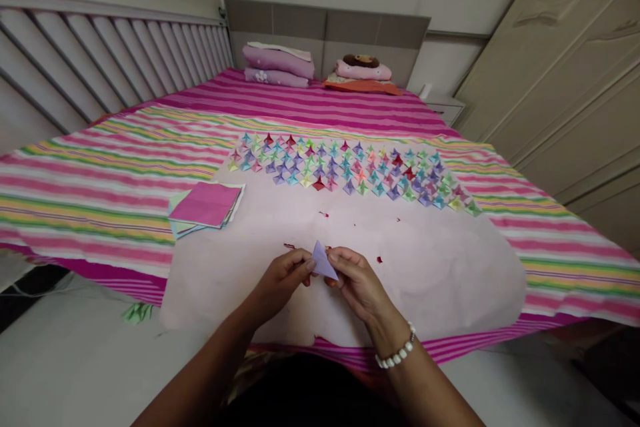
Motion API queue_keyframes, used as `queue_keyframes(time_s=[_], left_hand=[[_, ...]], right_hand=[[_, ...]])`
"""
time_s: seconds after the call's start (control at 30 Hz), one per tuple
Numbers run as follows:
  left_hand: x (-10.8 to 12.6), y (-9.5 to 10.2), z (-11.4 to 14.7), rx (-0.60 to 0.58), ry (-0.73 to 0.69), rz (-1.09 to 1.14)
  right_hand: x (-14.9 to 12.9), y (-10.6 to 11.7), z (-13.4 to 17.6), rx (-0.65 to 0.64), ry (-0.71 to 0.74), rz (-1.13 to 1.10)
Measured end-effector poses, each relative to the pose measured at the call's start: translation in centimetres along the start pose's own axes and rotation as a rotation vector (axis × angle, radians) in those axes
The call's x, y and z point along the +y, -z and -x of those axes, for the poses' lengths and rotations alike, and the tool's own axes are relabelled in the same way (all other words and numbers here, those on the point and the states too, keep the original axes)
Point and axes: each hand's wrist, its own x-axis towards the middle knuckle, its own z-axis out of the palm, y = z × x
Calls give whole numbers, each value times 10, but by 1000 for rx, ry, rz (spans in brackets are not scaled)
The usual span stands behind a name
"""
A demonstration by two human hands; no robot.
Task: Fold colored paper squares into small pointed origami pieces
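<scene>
A small lavender sheet of paper (324,262), folded into a triangle, is held up between both hands above a large pale sheet (440,260). My left hand (286,278) pinches its left edge between thumb and fingers. At its right side, my right hand (357,280) grips the paper the same way; a bead bracelet circles that wrist. Beyond the hands, several rows of small folded paper pieces (319,183) in many colours cover the far part of the pale sheet.
To the left lies a stack of square coloured papers (207,205), pink on top. Tiny dark red scraps (379,259) dot the pale sheet. A crumpled green paper (137,313) is on the floor. Folded bedding (279,67) sits near the headboard (300,23); a railing (125,57) runs along the left.
</scene>
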Motion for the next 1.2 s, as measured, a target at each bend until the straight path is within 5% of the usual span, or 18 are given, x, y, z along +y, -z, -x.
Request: queue_keyframes(time_s=[0.33, 0.67, 0.83, 1.1, 1.2], left_hand=[[-8, 2, -6, 80, 81, 24], [4, -17, -6, 242, 105, -253], [9, -27, -6, 220, 10, -461], [1, -28, -9, 205, -86, -614], [-7, -27, -9, 297, -151, -548]], right_hand=[[-1, 1, -1, -25, 49, 158], [8, -1, -5, 151, 353, 581], [9, -4, 0, 207, 531, 832], [12, 0, -2, 212, 540, 773], [15, 4, -5, 230, 486, 673]])
